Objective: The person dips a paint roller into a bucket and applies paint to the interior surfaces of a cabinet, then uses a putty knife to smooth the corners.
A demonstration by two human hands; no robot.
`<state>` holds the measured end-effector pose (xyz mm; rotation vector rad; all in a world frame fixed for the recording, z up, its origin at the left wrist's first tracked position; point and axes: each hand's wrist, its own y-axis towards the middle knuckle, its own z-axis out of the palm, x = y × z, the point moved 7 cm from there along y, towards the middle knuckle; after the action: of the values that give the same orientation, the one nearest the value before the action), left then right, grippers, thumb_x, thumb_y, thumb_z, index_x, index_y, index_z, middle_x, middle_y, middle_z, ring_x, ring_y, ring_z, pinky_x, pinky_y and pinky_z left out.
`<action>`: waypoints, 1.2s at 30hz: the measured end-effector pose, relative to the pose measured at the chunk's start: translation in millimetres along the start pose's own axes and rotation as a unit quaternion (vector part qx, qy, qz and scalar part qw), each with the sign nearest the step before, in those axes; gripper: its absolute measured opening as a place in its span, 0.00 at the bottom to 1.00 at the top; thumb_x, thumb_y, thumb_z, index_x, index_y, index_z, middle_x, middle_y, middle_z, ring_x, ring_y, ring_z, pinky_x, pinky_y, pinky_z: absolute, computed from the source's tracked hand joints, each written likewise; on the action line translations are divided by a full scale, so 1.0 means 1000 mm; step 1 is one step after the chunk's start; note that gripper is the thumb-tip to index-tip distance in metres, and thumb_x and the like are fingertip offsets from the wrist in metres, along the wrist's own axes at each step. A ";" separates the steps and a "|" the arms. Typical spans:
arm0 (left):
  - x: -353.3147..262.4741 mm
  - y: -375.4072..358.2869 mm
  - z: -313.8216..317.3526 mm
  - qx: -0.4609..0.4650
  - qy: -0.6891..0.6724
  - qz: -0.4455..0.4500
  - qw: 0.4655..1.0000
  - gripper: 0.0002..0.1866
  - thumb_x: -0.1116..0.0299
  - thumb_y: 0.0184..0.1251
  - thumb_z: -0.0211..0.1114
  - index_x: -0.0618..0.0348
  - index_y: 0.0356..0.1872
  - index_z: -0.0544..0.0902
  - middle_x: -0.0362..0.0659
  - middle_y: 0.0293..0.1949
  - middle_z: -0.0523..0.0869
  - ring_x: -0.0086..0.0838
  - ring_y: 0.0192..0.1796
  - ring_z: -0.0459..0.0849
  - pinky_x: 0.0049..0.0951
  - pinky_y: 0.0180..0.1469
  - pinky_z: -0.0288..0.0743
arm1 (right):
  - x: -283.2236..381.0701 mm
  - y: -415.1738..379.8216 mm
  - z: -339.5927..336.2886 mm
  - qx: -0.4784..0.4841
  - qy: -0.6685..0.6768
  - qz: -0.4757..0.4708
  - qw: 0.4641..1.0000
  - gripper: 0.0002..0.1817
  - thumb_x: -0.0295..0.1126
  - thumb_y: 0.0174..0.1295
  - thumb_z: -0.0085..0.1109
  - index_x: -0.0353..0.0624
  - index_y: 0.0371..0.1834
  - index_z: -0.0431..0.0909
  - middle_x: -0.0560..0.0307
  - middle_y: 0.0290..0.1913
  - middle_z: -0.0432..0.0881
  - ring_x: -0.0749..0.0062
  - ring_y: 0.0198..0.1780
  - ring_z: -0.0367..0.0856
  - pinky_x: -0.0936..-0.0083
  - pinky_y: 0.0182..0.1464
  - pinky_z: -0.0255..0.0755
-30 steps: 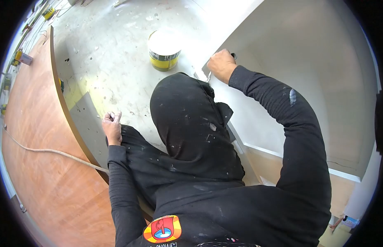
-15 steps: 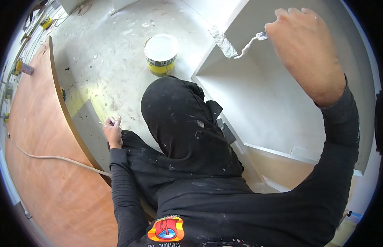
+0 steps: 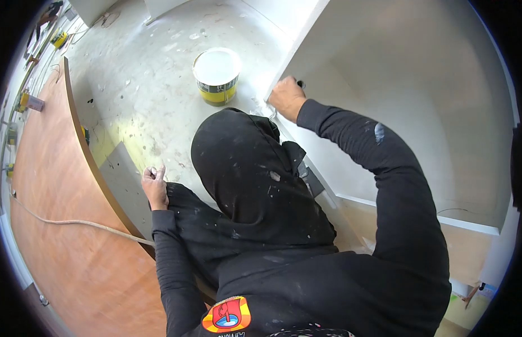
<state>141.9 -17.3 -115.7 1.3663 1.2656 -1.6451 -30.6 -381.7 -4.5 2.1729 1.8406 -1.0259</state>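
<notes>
The right hand (image 3: 286, 96) is being held closed around a dark handle (image 3: 299, 84), of which only the tip is showing above the knuckles; the tool's working end is hidden behind the hand, so its type cannot be told. The hand is being pressed against the front edge of a white cabinet (image 3: 384, 73), at the lower corner of its open compartment. The right arm is being stretched forward from the shoulder in a black, paint-flecked sleeve (image 3: 379, 146).

The left hand (image 3: 154, 184) is being kept loosely curled, fingers folded in, and is being rested on dark cloth at the knee; whether anything is held in it cannot be told.

A paint bucket (image 3: 216, 73) with a yellow band is standing open on the concrete floor (image 3: 143, 84), near the right hand and apart from it. A curved wooden panel (image 3: 53, 196) is lying to the left, with a pale cord (image 3: 70, 222) being trailed across it.
</notes>
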 end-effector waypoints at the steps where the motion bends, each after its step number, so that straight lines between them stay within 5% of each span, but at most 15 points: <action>1: 0.001 0.001 -0.001 0.001 0.002 0.002 1.000 0.15 0.77 0.59 0.64 0.49 0.23 0.65 0.30 0.19 0.66 0.13 0.15 0.61 0.16 0.15 0.55 | 0.003 -0.002 0.004 -0.001 0.002 0.002 1.000 0.08 0.32 0.55 0.55 0.52 0.32 0.85 0.61 0.33 0.85 0.69 0.37 0.83 0.67 0.35 0.67; 5: 0.005 0.000 -0.009 -0.021 0.013 0.002 1.000 0.15 0.77 0.59 0.64 0.50 0.22 0.66 0.30 0.19 0.66 0.13 0.15 0.61 0.16 0.15 0.56 | 0.006 -0.046 -0.022 -0.003 0.131 0.038 0.991 0.07 0.31 0.50 0.55 0.48 0.21 0.83 0.54 0.26 0.82 0.66 0.33 0.83 0.70 0.34 0.72; 11: -0.003 -0.001 -0.008 -0.027 0.007 0.018 0.999 0.15 0.77 0.59 0.64 0.51 0.22 0.66 0.31 0.18 0.66 0.13 0.14 0.60 0.17 0.15 0.55 | -0.024 -0.120 -0.030 -0.068 0.231 0.161 0.957 0.07 0.30 0.52 0.55 0.43 0.30 0.82 0.46 0.33 0.79 0.57 0.32 0.81 0.62 0.36 0.74; 14: -0.010 -0.008 -0.001 -0.041 -0.009 0.007 0.999 0.16 0.81 0.58 0.62 0.51 0.21 0.65 0.28 0.18 0.62 0.11 0.16 0.55 0.18 0.17 0.46 | -0.027 -0.141 -0.015 -0.029 0.356 0.247 0.901 0.12 0.33 0.54 0.58 0.45 0.41 0.81 0.45 0.35 0.80 0.50 0.36 0.80 0.60 0.40 0.73; 17: -0.005 -0.003 0.007 -0.015 -0.023 -0.010 1.000 0.15 0.82 0.57 0.62 0.51 0.22 0.66 0.28 0.18 0.62 0.11 0.16 0.55 0.17 0.17 0.46 | -0.028 -0.152 -0.013 -0.092 0.429 0.283 0.853 0.12 0.36 0.55 0.57 0.43 0.39 0.80 0.43 0.36 0.80 0.48 0.37 0.81 0.57 0.41 0.73; 25: -0.018 -0.009 0.055 0.083 -0.045 0.011 0.995 0.13 0.82 0.57 0.62 0.51 0.26 0.68 0.29 0.19 0.66 0.10 0.16 0.56 0.16 0.17 0.48 | -0.062 -0.152 -0.049 -0.144 0.550 0.313 0.761 0.15 0.36 0.51 0.61 0.41 0.41 0.78 0.48 0.31 0.81 0.55 0.36 0.80 0.65 0.39 0.71; 27: -0.028 -0.016 0.064 0.088 -0.031 0.008 0.996 0.11 0.80 0.57 0.63 0.53 0.28 0.70 0.29 0.20 0.68 0.11 0.17 0.59 0.16 0.18 0.50 | -0.073 -0.144 -0.073 -0.225 0.581 0.219 0.751 0.16 0.32 0.47 0.61 0.39 0.40 0.74 0.45 0.29 0.79 0.57 0.33 0.79 0.66 0.36 0.70; 28: -0.036 -0.023 0.070 0.093 -0.011 0.015 0.996 0.11 0.80 0.57 0.64 0.53 0.29 0.70 0.29 0.20 0.69 0.11 0.18 0.60 0.15 0.19 0.52 | -0.076 -0.137 -0.073 -0.153 0.619 0.225 0.737 0.17 0.30 0.44 0.60 0.38 0.39 0.71 0.44 0.27 0.78 0.58 0.30 0.79 0.67 0.34 0.70; 32: -0.030 -0.027 0.068 0.114 0.012 0.027 0.993 0.09 0.79 0.57 0.66 0.56 0.29 0.72 0.31 0.21 0.73 0.12 0.21 0.66 0.14 0.24 0.57 | -0.081 -0.115 -0.105 -0.281 0.541 0.161 0.776 0.13 0.28 0.44 0.57 0.37 0.36 0.74 0.45 0.22 0.77 0.55 0.27 0.78 0.68 0.33 0.70; 35: -0.032 -0.028 0.070 0.095 0.035 0.002 0.995 0.08 0.77 0.53 0.69 0.60 0.24 0.76 0.32 0.20 0.74 0.14 0.21 0.68 0.16 0.25 0.60 | -0.077 -0.097 -0.107 -0.290 0.523 0.184 0.780 0.10 0.28 0.47 0.54 0.36 0.33 0.75 0.40 0.23 0.78 0.47 0.28 0.78 0.62 0.35 0.71; 36: -0.036 -0.029 0.075 0.127 0.080 0.014 0.988 0.07 0.77 0.52 0.70 0.62 0.23 0.78 0.33 0.20 0.76 0.15 0.22 0.70 0.17 0.26 0.62 | -0.075 -0.090 -0.111 -0.253 0.496 0.188 0.809 0.12 0.26 0.46 0.51 0.33 0.34 0.76 0.34 0.29 0.79 0.42 0.35 0.81 0.57 0.43 0.73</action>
<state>98.7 -81.5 -73.6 1.6922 1.1460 -1.7525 -69.0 -366.2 151.6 2.6794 1.4866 0.7781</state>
